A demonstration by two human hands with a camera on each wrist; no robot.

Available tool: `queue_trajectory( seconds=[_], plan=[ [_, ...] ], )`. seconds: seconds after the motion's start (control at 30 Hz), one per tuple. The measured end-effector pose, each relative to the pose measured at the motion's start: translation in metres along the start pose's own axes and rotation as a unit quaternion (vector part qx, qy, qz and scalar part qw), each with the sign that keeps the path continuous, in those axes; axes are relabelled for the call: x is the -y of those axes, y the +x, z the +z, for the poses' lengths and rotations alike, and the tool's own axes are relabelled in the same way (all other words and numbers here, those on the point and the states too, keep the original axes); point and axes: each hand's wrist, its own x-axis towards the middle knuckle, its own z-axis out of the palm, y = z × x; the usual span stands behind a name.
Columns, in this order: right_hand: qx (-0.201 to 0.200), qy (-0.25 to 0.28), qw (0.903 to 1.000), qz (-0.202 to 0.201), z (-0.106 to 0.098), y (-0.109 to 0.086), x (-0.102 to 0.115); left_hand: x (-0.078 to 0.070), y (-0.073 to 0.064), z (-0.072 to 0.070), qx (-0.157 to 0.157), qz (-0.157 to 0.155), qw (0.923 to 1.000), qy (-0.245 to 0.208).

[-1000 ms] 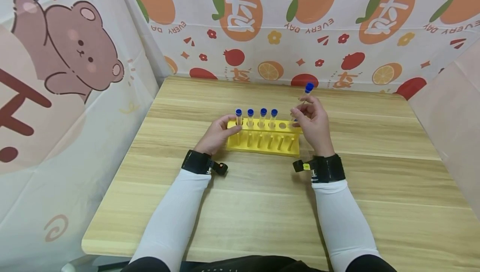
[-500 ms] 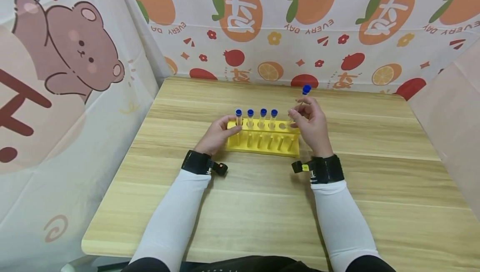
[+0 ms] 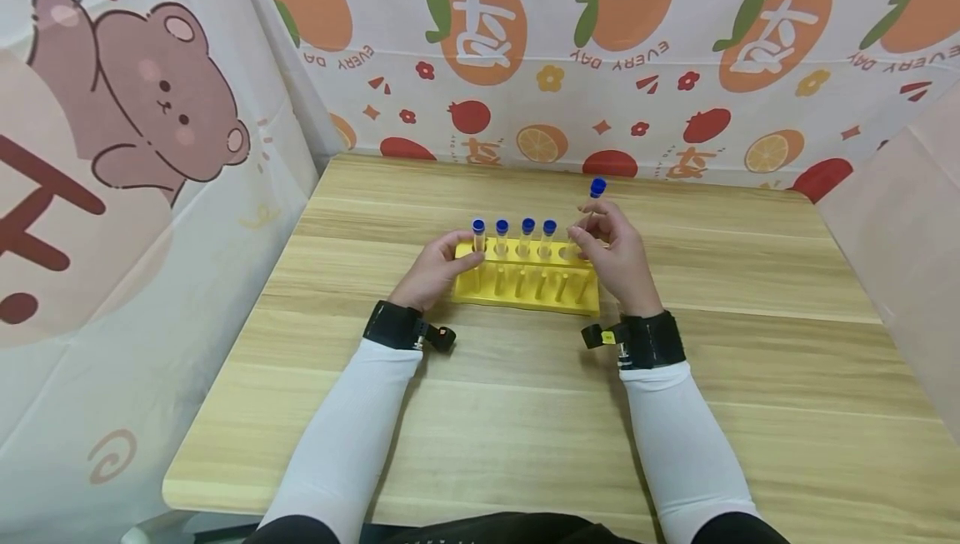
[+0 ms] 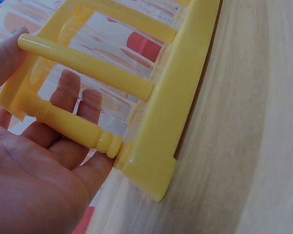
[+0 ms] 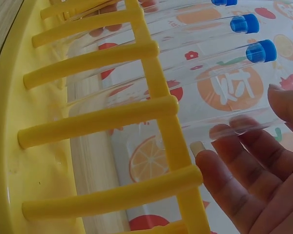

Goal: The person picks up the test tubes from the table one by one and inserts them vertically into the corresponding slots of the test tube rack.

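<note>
A yellow test tube rack [image 3: 525, 301] stands on the table, with several clear, blue-capped test tubes [image 3: 502, 236] upright in its left holes. My left hand [image 3: 430, 273] grips the rack's left end; in the left wrist view its fingers [image 4: 90, 100] reach behind the end post, the thumb at the upper bar. Between thumb and fingertips, my right hand [image 3: 621, 257] pinches another clear test tube [image 5: 219, 127] with a blue cap [image 3: 597, 187]. That tube leans to the right, its lower end close over the fifth hole from the left.
The wooden table [image 3: 510, 427] stretches around the rack on all sides. Behind it hangs a white fruit-print cloth [image 3: 555, 102], and a bear-print cloth [image 3: 161, 102] hangs at the left. Wrist cameras [image 3: 440, 337] sit on both wrists.
My right hand has shifted left with the pinched test tube, from the rack's right end to the fifth hole, and the cap sits lower. My left hand stays on the rack.
</note>
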Motion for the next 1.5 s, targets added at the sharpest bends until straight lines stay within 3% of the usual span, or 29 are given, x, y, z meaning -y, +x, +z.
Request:
queue_trajectory(
  seconds=[0.3, 0.6, 0.77, 0.9, 1.13, 1.5],
  plan=[
    [0.018, -0.015, 0.9997, 0.009, 0.0, 0.0, -0.002, 0.002, -0.001, 0.001, -0.001, 0.01, 0.9999, -0.006],
    [0.031, -0.046, 0.9983, 0.02, 0.0, -0.009, 0.028, 0.003, -0.002, 0.001, -0.004, 0.011, 0.9999, -0.01],
    [0.032, -0.046, 0.998, 0.028, 0.001, -0.01, 0.031, 0.003, -0.002, 0.001, -0.004, 0.009, 0.9999, -0.007],
    [0.032, -0.043, 0.9983, 0.023, 0.002, -0.01, 0.03, 0.003, -0.003, 0.001, -0.002, 0.01, 0.9999, -0.007],
    [0.021, -0.053, 0.9984, -0.005, 0.002, -0.001, -0.003, 0.001, -0.003, 0.002, -0.002, 0.006, 0.9999, -0.011],
    [0.012, -0.079, 0.9964, -0.027, 0.003, 0.0, -0.006, 0.002, -0.001, 0.001, 0.0, 0.012, 0.9999, -0.01]
  ],
)
